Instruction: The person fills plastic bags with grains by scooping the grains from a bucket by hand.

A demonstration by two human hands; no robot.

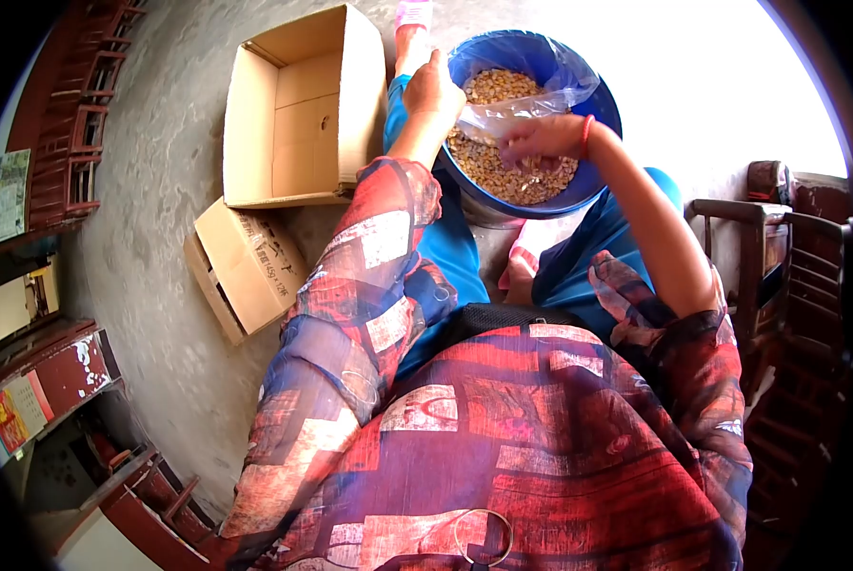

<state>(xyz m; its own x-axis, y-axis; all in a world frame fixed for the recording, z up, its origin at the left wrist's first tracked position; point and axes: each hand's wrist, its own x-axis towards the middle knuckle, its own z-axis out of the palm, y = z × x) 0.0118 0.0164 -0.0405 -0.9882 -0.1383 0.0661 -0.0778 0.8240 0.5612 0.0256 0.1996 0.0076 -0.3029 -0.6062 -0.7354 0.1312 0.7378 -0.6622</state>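
Note:
A blue basin [615,119] stands between my legs, holding many yellowish kernels [512,181] that look like dried corn. A clear plastic bag [517,111] lies inside it and stretches across the middle, with more kernels showing behind its edge. At the basin's left rim, my left hand [433,90] is closed on the bag's edge; its fingertips are partly hidden. My right hand [545,140], a red band at its wrist, reaches in from the right just over the kernels. Its fingers point down and left, blurred, so their grip does not show.
An open cardboard box [362,105] stands left of the basin. A smaller flattened-looking carton [250,271] lies below it on the concrete floor [160,285]. Wooden chairs [764,247] stand close at the right. Dark red furniture [84,157] lines the left side.

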